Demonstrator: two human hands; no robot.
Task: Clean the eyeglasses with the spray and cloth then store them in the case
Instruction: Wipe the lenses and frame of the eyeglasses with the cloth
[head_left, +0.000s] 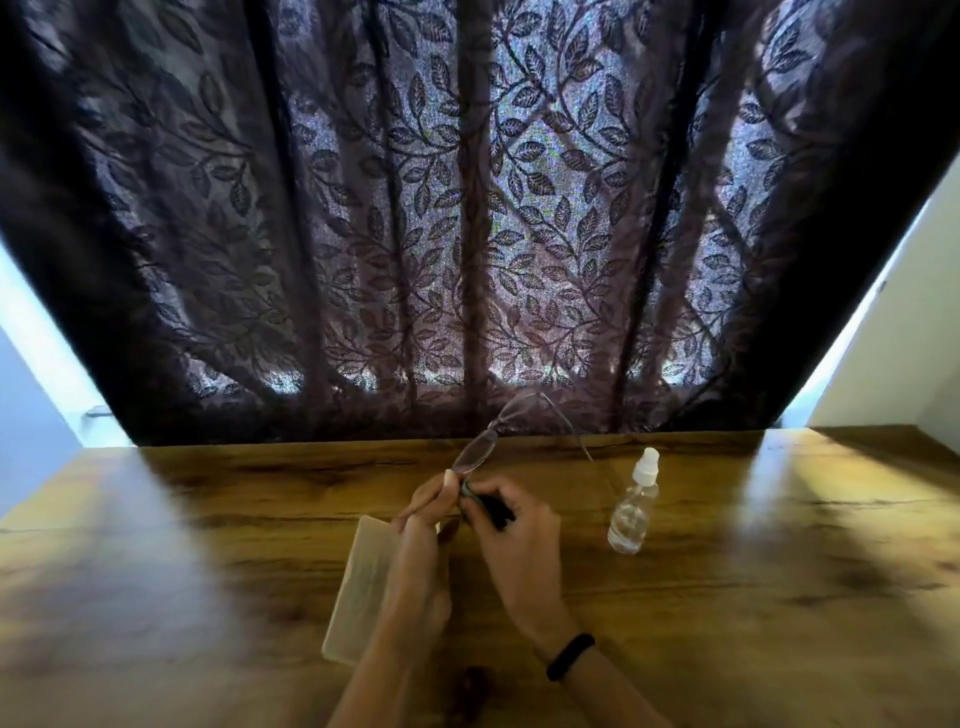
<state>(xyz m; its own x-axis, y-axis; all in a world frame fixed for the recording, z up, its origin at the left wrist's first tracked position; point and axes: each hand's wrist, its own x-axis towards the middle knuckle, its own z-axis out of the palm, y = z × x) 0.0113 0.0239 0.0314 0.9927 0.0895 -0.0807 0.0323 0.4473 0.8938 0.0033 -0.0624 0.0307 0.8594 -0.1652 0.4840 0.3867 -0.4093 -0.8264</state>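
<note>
The left hand (421, 525) pinches the eyeglasses (475, 452), the right hand (514, 540) a dark cloth (493, 512)

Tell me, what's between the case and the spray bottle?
The head view shows the left hand and right hand there, both holding the eyeglasses.

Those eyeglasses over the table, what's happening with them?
A person's left hand pinches thin-rimmed clear-lens eyeglasses above the wooden table; the right hand pinches a small dark item, possibly the cloth, at their corner. A clear white-capped spray bottle stands to the right; a pale flat case lies under the left hand.
</note>
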